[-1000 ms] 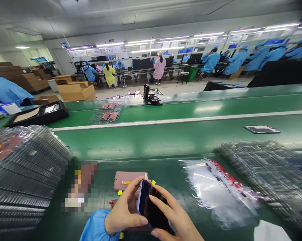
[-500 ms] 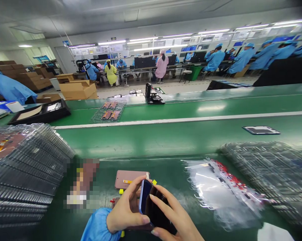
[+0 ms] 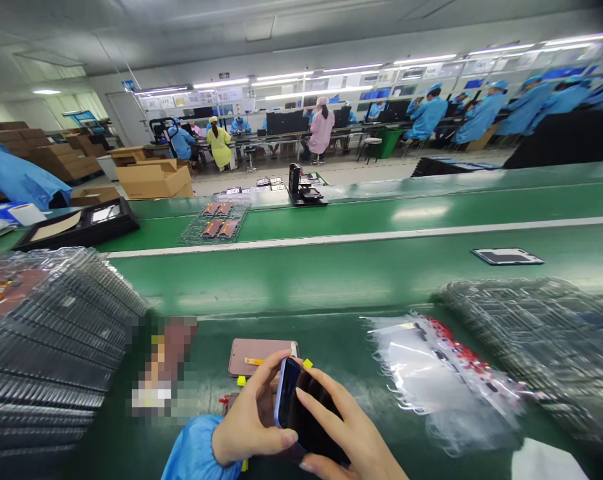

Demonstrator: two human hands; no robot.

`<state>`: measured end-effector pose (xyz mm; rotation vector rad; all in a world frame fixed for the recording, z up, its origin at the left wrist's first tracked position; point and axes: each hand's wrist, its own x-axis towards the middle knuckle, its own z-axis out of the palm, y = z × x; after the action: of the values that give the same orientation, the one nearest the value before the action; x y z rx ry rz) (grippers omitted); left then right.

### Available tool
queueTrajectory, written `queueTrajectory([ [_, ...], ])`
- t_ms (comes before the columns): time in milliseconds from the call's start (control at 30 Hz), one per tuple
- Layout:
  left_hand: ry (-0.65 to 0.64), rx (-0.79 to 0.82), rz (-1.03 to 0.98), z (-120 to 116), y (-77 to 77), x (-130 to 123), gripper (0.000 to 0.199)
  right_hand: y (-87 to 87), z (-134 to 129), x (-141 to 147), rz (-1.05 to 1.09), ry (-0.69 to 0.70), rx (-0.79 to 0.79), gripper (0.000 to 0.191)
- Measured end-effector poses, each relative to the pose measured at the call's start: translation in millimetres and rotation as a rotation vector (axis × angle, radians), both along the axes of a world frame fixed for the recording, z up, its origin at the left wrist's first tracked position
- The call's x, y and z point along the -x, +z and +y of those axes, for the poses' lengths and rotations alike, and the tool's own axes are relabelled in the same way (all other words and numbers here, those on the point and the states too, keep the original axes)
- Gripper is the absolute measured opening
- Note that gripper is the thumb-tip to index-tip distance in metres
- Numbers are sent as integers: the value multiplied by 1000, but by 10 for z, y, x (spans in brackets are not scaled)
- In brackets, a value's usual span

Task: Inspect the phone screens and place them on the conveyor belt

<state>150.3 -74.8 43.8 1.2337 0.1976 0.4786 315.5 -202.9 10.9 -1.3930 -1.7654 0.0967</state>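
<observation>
Drifting leftward along the green belt (image 3: pixel 371 270) since the earlier frame, a flat panel (image 3: pixel 507 256) lies beyond a stack of clear trays (image 3: pixel 521 327). Nearer, a worker's left hand (image 3: pixel 254 417), in a blue sleeve (image 3: pixel 194 450), grips a blue-edged phone (image 3: pixel 306 437) along its side, while the right hand (image 3: pixel 349 427) clasps its dark face. The phone tilts above the dark green bench (image 3: pixel 331 333), just in front of a brown panel (image 3: pixel 246 350); clear plastic sheets (image 3: pixel 421 367) lie to the right.
</observation>
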Motion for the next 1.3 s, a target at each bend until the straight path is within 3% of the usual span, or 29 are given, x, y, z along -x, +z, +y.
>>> queueTrajectory([
  [700, -56, -108, 12, 3, -28, 135, 83, 100, -12, 32, -89, -5, -85, 72],
  [933, -64, -123, 3, 1, -31, 132, 84, 54, -24, 7, -122, 9, -67, 71],
  [1300, -120, -44, -9, -6, -18, 146, 83, 94, -51, -7, -154, 21, -32, 62],
])
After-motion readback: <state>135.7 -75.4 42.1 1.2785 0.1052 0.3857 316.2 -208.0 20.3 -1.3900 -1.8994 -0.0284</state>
